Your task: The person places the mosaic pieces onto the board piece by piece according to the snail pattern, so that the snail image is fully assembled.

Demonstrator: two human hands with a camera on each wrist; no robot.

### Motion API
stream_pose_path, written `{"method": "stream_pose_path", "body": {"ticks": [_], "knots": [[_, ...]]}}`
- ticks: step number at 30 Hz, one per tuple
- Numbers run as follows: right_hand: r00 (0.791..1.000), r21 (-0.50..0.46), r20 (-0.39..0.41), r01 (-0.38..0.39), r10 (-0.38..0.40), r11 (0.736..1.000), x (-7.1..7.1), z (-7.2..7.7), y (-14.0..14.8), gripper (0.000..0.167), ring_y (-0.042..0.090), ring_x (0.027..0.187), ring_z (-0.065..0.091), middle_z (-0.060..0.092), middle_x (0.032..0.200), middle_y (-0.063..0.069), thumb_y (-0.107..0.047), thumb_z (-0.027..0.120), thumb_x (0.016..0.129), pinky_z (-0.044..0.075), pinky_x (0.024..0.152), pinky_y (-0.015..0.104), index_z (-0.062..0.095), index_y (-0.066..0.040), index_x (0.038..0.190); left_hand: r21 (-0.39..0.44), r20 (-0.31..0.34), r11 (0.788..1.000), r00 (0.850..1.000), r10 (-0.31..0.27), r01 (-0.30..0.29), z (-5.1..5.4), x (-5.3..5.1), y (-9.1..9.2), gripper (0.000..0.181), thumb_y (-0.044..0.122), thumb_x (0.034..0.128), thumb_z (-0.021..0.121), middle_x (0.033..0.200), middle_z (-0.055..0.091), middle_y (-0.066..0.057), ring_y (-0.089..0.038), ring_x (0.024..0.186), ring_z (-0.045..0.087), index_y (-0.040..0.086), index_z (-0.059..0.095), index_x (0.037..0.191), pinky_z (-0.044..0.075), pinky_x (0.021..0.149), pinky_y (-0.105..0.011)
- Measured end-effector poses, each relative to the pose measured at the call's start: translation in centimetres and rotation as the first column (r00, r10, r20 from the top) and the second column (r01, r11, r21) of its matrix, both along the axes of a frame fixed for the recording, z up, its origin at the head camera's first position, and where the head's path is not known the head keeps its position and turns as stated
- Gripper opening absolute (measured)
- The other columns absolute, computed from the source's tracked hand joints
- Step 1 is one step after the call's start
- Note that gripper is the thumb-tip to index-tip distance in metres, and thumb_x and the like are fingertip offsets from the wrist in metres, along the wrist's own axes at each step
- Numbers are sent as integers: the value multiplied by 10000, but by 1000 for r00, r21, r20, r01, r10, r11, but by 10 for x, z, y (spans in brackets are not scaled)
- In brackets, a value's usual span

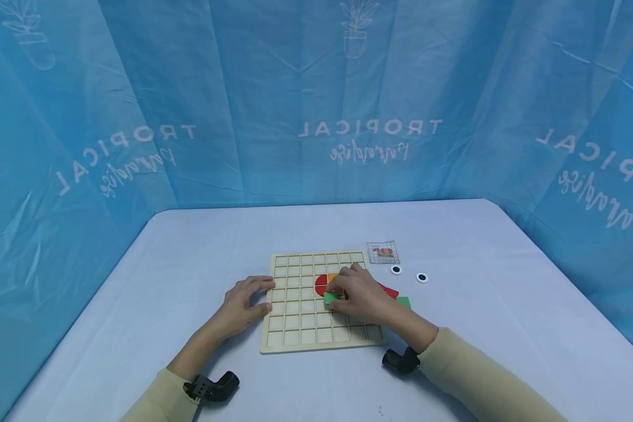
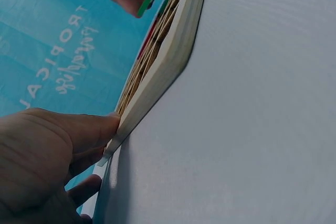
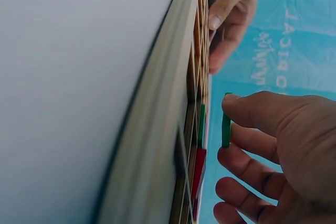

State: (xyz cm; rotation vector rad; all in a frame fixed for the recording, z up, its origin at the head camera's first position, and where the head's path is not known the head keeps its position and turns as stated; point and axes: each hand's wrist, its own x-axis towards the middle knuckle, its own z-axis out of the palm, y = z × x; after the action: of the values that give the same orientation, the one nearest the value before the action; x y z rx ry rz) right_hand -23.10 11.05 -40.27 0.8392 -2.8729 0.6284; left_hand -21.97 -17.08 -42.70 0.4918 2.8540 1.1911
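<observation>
A pale wooden grid board point(image 1: 292, 322) lies on the table. My left hand point(image 1: 240, 305) rests at its left edge, thumb and fingers touching the rim, as the left wrist view also shows. Over the board, my right hand point(image 1: 361, 296) pinches a thin green tile point(image 3: 226, 124) between thumb and fingers. In the right wrist view the tile is held on edge, apart from the board. Red rounded pieces point(image 1: 320, 285) and an orange piece point(image 1: 333, 276) sit in the grid, partly hidden by the right hand.
Red pieces point(image 1: 388, 290) and a green piece point(image 1: 403, 302) lie by the board's right side, half behind the right forearm. Beyond them are a small pattern card point(image 1: 384, 252) and two white discs with black centres, one nearer point(image 1: 396, 269), one farther right point(image 1: 422, 278). Blue curtains surround the table.
</observation>
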Motion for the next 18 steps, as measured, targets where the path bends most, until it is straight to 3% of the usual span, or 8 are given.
{"method": "stream_pose_path", "body": {"ticks": [10,18], "knots": [[999,58,19,-40,39,998,-2,-1,-14,268,117,906,442,625,980,-48,-298,746,782,404,787,303,718,-214,1035,3,32,1000,999,25,-25,-2,0,0,420,148,865,644,1434,448,-80,-363,1380,277,86,558,1272,82,1105,-617],[997,109,-37,-57,61,992,-1,-2,-16,240,131,879,443,613,949,-45,-306,746,785,397,771,303,716,-214,1005,3,18,1000,1000,9,-9,1,0,1,426,135,863,648,1426,455,-95,-373,1372,293,71,555,1274,86,1095,-626]]}}
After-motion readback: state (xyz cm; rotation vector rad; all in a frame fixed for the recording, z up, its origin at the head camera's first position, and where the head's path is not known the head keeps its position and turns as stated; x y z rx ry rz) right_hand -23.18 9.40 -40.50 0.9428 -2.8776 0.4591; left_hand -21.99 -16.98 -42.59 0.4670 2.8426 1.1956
